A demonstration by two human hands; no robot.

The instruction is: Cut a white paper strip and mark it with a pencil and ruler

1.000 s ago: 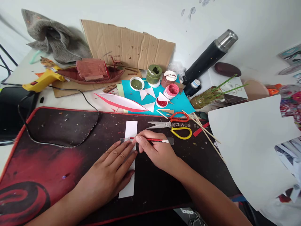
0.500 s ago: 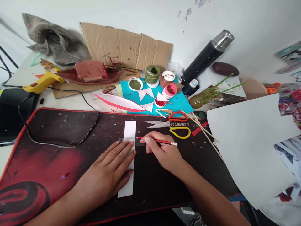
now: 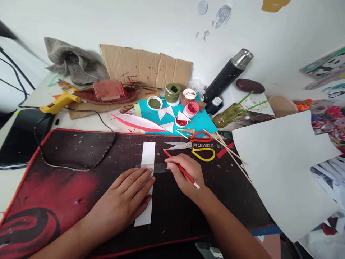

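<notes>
A white paper strip (image 3: 148, 153) lies upright in view on the dark mat. Across it rests a clear ruler (image 3: 161, 168), partly hidden by fingers. My left hand (image 3: 132, 192) lies flat, fingers stretched out, pressing on the ruler and the strip. To the right of the strip, my right hand (image 3: 185, 176) is closed around a red pencil (image 3: 182, 168) with a white eraser end. The pencil's tip points up and left, apart from the strip. Beyond my right hand are scissors (image 3: 188, 145) with one orange and one yellow handle.
Behind the mat (image 3: 81, 180) stand open paint pots (image 3: 172, 94) on a blue sheet (image 3: 147, 104), a brown model boat (image 3: 107, 94) and a yellow glue gun (image 3: 60, 102). Thin sticks (image 3: 237, 165) and a large white sheet (image 3: 275, 172) lie right. A dark flask (image 3: 223, 79) leans at the wall.
The pencil tip has moved away from the strip's edge, up and to the right, and the pencil is steeper. My left hand stays on the ruler. The camera view has shifted.
</notes>
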